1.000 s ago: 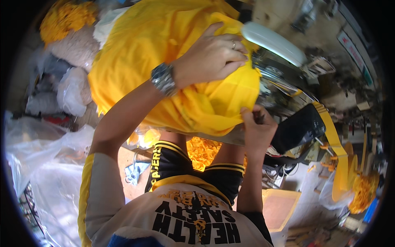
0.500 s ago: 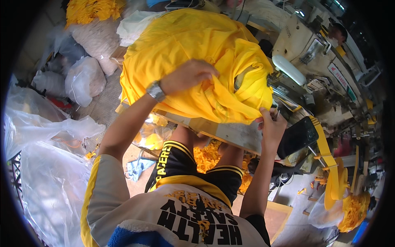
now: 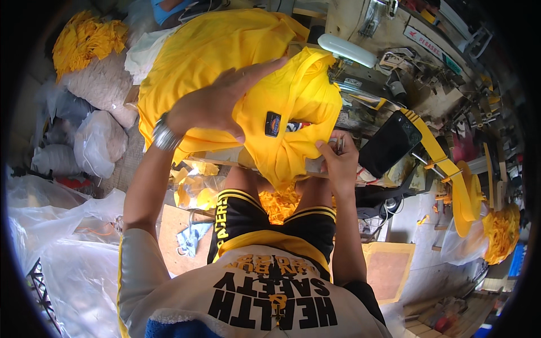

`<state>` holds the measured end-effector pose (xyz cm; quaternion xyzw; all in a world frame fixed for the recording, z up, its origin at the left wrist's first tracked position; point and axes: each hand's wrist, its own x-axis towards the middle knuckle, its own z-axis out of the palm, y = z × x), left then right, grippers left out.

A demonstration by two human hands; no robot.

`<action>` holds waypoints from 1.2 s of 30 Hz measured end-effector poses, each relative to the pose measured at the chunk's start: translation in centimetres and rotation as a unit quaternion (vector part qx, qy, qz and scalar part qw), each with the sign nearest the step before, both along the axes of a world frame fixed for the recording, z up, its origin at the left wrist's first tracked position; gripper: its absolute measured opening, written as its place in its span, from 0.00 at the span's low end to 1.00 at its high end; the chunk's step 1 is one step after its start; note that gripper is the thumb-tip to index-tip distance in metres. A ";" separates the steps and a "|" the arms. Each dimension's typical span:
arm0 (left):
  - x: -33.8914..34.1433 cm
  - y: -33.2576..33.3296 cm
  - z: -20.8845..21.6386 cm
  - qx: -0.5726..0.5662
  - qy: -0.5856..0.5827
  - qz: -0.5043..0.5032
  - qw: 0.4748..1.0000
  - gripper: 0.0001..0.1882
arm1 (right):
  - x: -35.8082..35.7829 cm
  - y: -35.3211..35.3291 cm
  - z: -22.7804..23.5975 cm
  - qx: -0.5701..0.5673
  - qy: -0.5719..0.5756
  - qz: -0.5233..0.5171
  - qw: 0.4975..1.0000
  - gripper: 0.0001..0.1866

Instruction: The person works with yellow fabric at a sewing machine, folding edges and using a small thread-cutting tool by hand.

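Observation:
A yellow knit shirt lies on a pale worktop before me. Its round neck opening faces me, with a dark label inside it. My left hand, with a metal watch on its wrist, is spread open over the cloth left of the label. My right hand is closed, thumb and fingertips at the shirt's edge right of the neck opening. A small shiny metal tool shows between its fingers; its kind is unclear. More yellow cloth is heaped behind the left hand.
A sewing machine with a white lamp stands at the right. A black phone sits beside my right hand. Yellow strip hangs from a holder. Plastic bags fill the left, and yellow scraps lie below.
The neck opening and its label have come into view as the cloth turned over. My left hand has let go and spread out. My view has shifted right.

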<state>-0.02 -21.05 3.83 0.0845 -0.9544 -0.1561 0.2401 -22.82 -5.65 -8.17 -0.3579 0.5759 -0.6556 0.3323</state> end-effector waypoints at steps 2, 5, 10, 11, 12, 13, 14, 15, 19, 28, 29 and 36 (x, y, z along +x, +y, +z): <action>-0.1 0.0 -5.0 0.093 -0.070 0.048 0.992 0.54 | 0.2 -0.1 0.1 0.022 -0.033 0.043 0.998 0.07; 0.9 -0.3 -8.4 -0.048 -0.015 0.154 0.987 0.46 | 0.4 0.5 0.6 -0.046 -0.180 0.138 0.973 0.06; 2.6 0.7 -8.8 -0.273 0.055 0.237 0.931 0.35 | 0.5 1.0 -0.2 -0.075 -0.198 0.166 0.963 0.04; 1.9 1.1 -8.6 -0.297 0.036 0.233 0.925 0.35 | 0.1 1.2 -0.4 -0.057 -0.198 0.160 0.965 0.04; 1.2 1.5 -8.2 -0.322 0.013 0.230 0.918 0.34 | -0.3 1.5 -0.8 -0.040 -0.202 0.157 0.966 0.04; 0.6 1.6 -8.2 -0.241 0.006 0.212 0.947 0.35 | -0.5 1.8 -1.1 -0.020 -0.206 0.155 0.966 0.04; -0.1 1.6 -8.3 -0.157 -0.001 0.194 0.968 0.35 | -0.7 2.1 -0.9 -0.007 -0.204 0.140 0.969 0.04; -0.7 1.5 -8.4 -0.070 -0.007 0.173 0.982 0.35 | -0.8 2.4 -0.7 0.002 -0.174 0.135 0.975 0.04; -0.6 0.7 -7.2 -0.032 -0.032 0.114 0.992 0.31 | -1.3 2.5 -0.4 0.021 -0.125 0.127 0.984 0.06; -0.4 -0.2 -8.5 -0.115 0.061 0.127 0.983 0.42 | -2.6 0.0 0.9 0.032 -0.153 0.120 0.980 0.07; -0.6 0.1 -8.3 -0.119 0.064 0.140 0.981 0.40 | -2.6 -0.2 1.1 0.033 -0.159 0.117 0.980 0.07; -1.1 0.7 -7.1 -0.133 0.106 0.160 0.972 0.36 | -3.4 -1.5 0.7 0.013 -0.161 0.121 0.979 0.06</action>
